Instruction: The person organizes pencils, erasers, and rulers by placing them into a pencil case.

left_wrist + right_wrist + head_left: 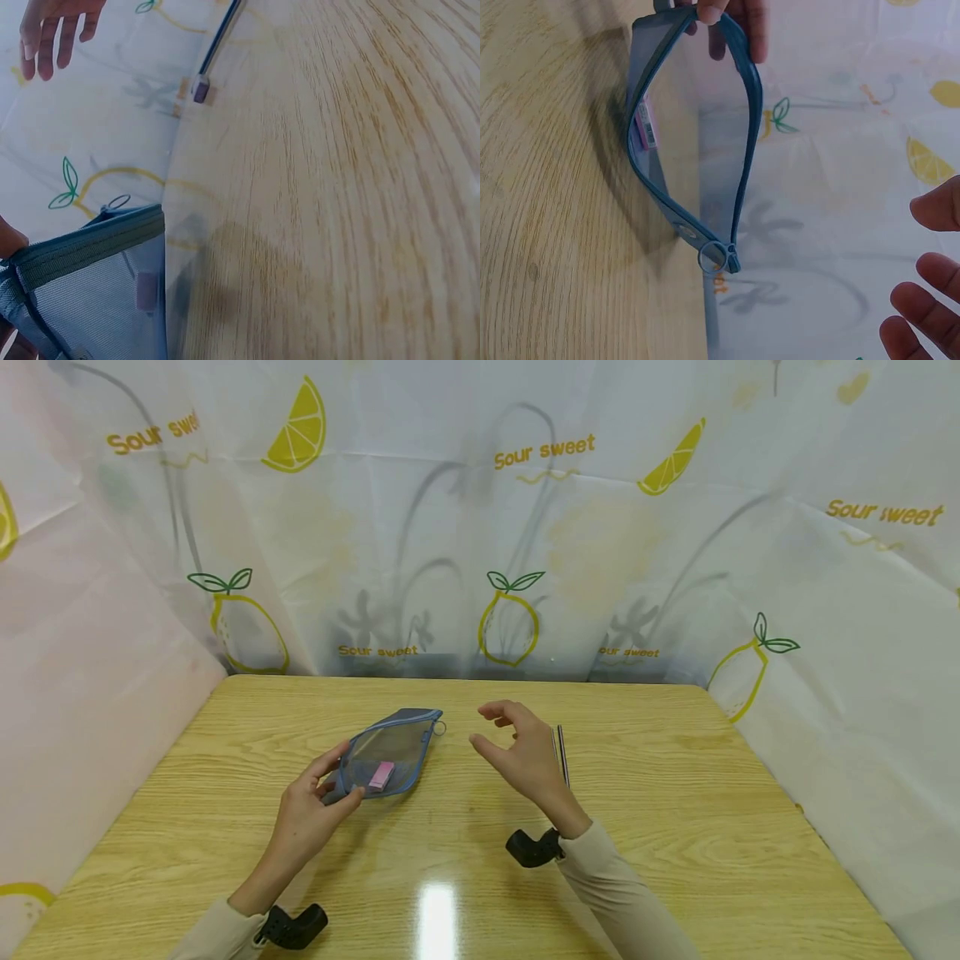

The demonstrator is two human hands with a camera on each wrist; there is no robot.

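My left hand point(307, 806) grips one end of a blue mesh zipper pouch point(405, 739), thumb on the near side and fingers on the far side. In the right wrist view the mouth of the pouch point(754, 112) gapes, with a ring on the zipper pull at its far end. Inside lies a small pink and white block point(382, 775) with a barcode label, perhaps an eraser. My right hand point(528, 752) hovers over the table, fingers bent and apart from the thumb, holding nothing. Thin dark and light sticks point(564, 756), like pencils, lie partly hidden behind it.
The wooden table point(675, 827) reaches back to a white curtain point(450, 527) printed with lemons, which also hangs at both sides. In the left wrist view a small purplish block point(201, 88) shows at the end of a dark stick.
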